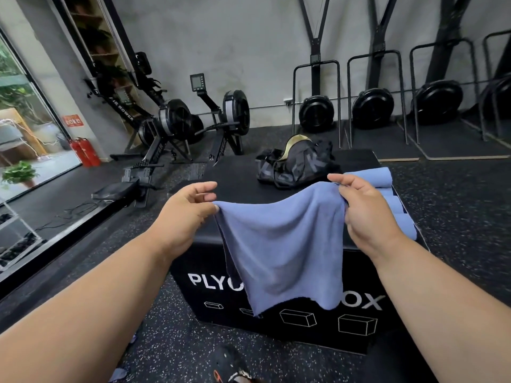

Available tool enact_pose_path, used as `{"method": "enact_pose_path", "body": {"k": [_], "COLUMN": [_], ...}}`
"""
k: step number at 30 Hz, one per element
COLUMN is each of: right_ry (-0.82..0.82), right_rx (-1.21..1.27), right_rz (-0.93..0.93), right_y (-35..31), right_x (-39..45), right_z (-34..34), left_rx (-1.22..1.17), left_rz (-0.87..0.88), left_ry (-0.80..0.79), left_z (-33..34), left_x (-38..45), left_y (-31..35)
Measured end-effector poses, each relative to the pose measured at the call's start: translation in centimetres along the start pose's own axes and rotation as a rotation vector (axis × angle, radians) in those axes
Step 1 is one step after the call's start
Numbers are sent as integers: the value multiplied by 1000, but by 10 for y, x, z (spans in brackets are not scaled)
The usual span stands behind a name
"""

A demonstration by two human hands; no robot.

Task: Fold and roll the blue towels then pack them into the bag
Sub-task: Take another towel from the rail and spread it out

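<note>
A limp blue terry towel [279,244] hangs in the air over the near edge of the black plyo box [318,327], the left hand [188,214] and right hand [362,214] each pinching a top corner — the fold looks only begun; next, I'd guess, corners must meet squarely. At two o'clock lie rolled blue towels [387,194], at twelve a black duffel bag [296,167] — beyond, rowing machines [177,125] on speckled rubber floor [456,203].

Daylight pours in through the glass wall [25,128] at the left, where the outdoor view is washed pale. The rest of the room is evenly and softly lit, with faint shadows. The wide-angle lens bends straight lines near the edges. Focus is fairly sharp throughout, slightly soft at the corners.
</note>
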State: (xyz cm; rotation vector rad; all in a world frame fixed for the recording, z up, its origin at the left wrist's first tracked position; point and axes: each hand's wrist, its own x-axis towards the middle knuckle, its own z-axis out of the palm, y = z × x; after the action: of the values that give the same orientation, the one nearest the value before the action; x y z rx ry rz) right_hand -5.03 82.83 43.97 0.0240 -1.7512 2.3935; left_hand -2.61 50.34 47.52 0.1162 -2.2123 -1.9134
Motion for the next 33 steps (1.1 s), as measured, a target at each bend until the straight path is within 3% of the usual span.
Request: {"method": "enact_pose_path", "body": {"k": [5, 9, 11, 13, 17, 21, 26, 28, 33], "right_ry": [-12, -20, -94, -183, -264, -326, -600, -587, -598], "right_rx": [31, -49, -198, -505, -1048, -1078, -1231, -1253, -1262], "right_rz": [-15, -69, -37, 15, 79, 27, 15, -17, -94], "right_y": [-5, -13, -5, 20, 79, 130, 175, 183, 191], "right_x": [43, 119, 163, 199, 203, 147, 84, 85, 93], "right_z": [10, 35, 44, 41, 15, -17, -53, -60, -71], "left_rx": [-226, -258, -139, 44, 409, 753, 1016, 1069, 1051], "left_rz": [-124, -100, -74, -123, -107, 12, 237, 296, 270], "left_ry": [19, 133, 182, 157, -61, -378, -559, -544, -306], "left_z": [14, 22, 26, 30, 40, 47, 57, 52, 26], "left_x": [63, 157, 201, 228, 214, 160, 103, 100, 110], "left_y": [8, 6, -8, -34, -95, -152, -208, -223, -226]}}
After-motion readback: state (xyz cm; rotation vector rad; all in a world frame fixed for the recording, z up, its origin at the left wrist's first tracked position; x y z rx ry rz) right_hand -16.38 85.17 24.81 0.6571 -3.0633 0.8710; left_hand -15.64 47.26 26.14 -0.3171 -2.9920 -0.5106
